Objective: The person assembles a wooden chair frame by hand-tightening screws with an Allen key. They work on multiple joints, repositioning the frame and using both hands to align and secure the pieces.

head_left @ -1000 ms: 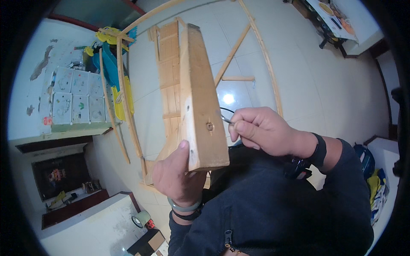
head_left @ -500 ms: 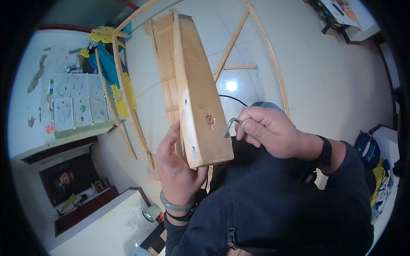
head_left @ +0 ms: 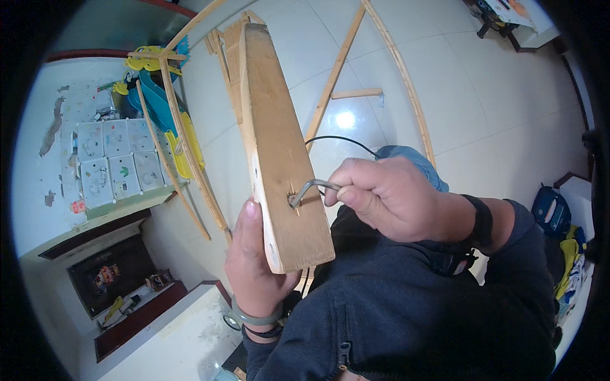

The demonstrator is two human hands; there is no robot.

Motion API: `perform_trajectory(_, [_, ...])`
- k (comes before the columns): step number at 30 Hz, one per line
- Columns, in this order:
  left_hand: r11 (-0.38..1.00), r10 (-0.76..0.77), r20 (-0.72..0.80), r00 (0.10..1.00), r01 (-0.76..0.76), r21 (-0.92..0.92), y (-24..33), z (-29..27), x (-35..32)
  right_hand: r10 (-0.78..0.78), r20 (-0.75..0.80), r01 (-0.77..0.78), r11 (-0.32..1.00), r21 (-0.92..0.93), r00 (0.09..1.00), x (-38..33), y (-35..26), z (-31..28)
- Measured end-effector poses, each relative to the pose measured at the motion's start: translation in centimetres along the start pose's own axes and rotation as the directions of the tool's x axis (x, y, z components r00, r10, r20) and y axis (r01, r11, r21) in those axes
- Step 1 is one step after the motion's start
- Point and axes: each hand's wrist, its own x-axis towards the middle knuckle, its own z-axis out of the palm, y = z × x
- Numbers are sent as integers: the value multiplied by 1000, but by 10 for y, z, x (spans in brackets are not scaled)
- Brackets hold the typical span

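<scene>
A long wooden beam stands before me, its near end by my chest and its far end pointing away. My left hand is wrapped round the left side of its near end, fingers partly hidden behind the wood. Between thumb and fingers, my right hand pinches a bent metal hex key. The short arm of the key reaches into a hole in the beam's face. Splintered wood shows round that hole. Smaller dark holes mark the beam's pale left edge.
Slatted wooden parts lie beyond the beam. On the tiled floor rests a wooden frame with a crossbar. More wooden poles and a yellow-and-teal plastic slide are at the left. A black cord runs behind the beam.
My right hand has brought the hex key left, from beside the beam into its hole. The beam's near end has shifted slightly left and toward me with my left hand.
</scene>
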Motion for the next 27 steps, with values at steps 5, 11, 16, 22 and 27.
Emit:
perform_trajectory(5, [998,-8,2,1000,8,-64,-1,1,0,-73,-106,57,988,-142,992,1,7,4])
perform_trajectory(11, [998,-17,31,999,19,-65,1,2,1,-104,-134,78,979,-189,985,0,10,4])
perform_trajectory(16, [999,5,39,999,-3,-45,3,1,3,-135,-103,101,953,-287,985,0,7,-1])
perform_trajectory(22, [998,-3,50,999,6,-62,5,3,5,-27,23,34,917,-398,999,-1,0,-14])
perform_trajectory(27, [998,-8,87,996,14,-62,6,7,8,-40,12,41,895,-444,999,-1,3,-17])
